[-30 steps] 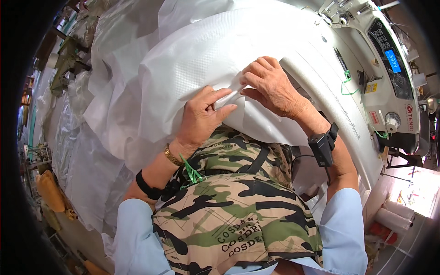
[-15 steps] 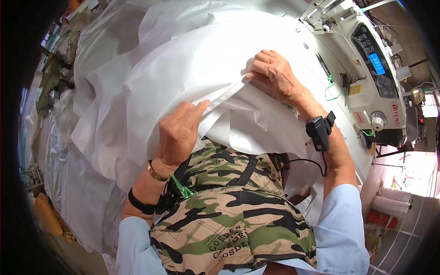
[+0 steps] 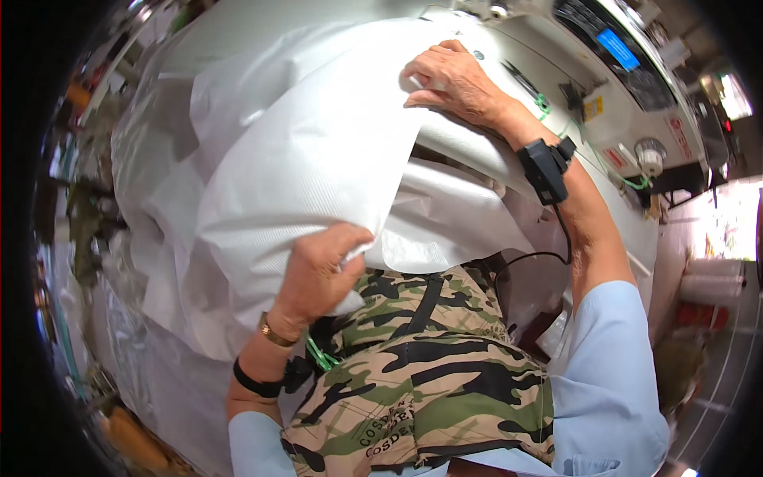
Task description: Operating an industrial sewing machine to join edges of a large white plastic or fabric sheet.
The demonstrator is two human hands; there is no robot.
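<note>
While the left hand (image 3: 316,270) grips the near end of a straight border at about eight o'clock from the middle of the view, the right hand (image 3: 462,83) rests at one o'clock, against the far end of that same border. The border belongs to a large white sheet (image 3: 294,167), finely ribbed, whose bulk spreads out toward ten and eleven o'clock in broad, billowing folds. A separate-looking white flap (image 3: 449,211) lies at about two o'clock, close to the middle; whether it is part of the same piece I cannot tell. The left fingers are clenched, with a small tuck of white showing between thumb and forefinger; the right fingers curl over the material, thumb and forefinger slightly apart at the tips, and whether they pinch it is unclear. The sheet should prove light for its spread, soft enough to fold yet crisp enough to keep a crease, and probably rather slippery, so a flat palm might let it slide. Pinching right on the border, thumb on one face and fingers on the other, at two well-separated places, seems the surest hold; the loose bulk could drag. Toward two o'clock stands a pale sewing machine (image 3: 628,119) with a lit blue screen (image 3: 618,49), and between one and two o'clock a slim black tool (image 3: 520,78) lies on the bench (image 3: 497,60).
</note>
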